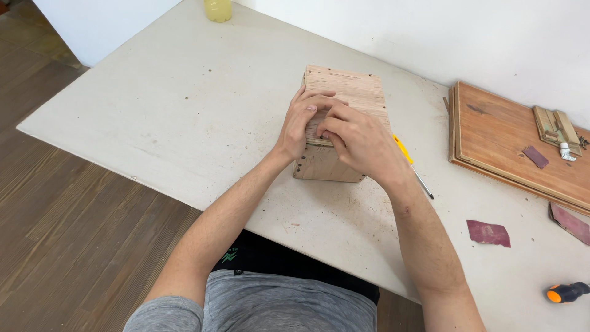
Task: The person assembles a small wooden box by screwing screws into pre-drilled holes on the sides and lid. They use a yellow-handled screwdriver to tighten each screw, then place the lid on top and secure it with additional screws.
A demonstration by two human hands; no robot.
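Note:
A plywood box [351,92] stands on the white table [203,117], its top panel pale and its near side face darker with small holes. My left hand [304,120] lies on the near left part of the top panel, fingers curled over the edge. My right hand [359,140] presses on the near edge of the same panel, its fingertips meeting those of the left hand. Whatever sits under the fingertips is hidden.
A yellow-handled screwdriver [410,162] lies just right of the box. Further right are a wooden board [510,141] with small scraps and a tube on it, pieces of reddish sandpaper [488,233], and an orange-and-black tool handle [566,292]. A yellowish bottle [218,9] stands at the far edge.

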